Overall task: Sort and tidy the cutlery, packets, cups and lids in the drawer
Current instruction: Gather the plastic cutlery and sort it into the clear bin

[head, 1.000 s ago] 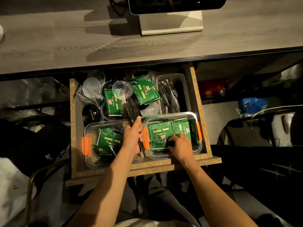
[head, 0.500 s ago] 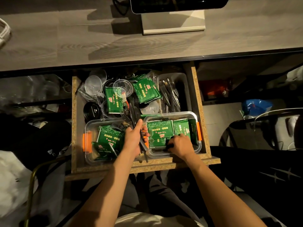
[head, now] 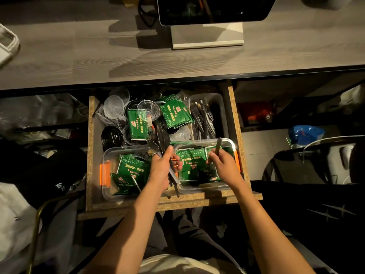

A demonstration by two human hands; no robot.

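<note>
Hands work over an open drawer [head: 89,155] of takeaway supplies, the landmark for all that follows. At its near edge the left hand [head: 162,171] grips a bundle of black cutlery [head: 163,141], tines fanned away from the person, apparently gathered so like goes with like. The right hand [head: 223,165], above the near-right tub [head: 205,187], pinches a single black utensil [head: 218,146] upright; a second ago it was low among the tub's green packets [head: 192,157], so the piece has seemingly been lifted out from among them. The near-left tub [head: 107,153] also holds green packets. Farther in, clear cups [head: 114,107] and black lids [head: 111,135] crowd the drawer's far-left corner, while a clear tray [head: 219,107] at far right already holds dark cutlery, the likely home for both handfuls. Beyond the drawer, a monitor stand [head: 207,36] sits on the desk [head: 79,56].
</note>
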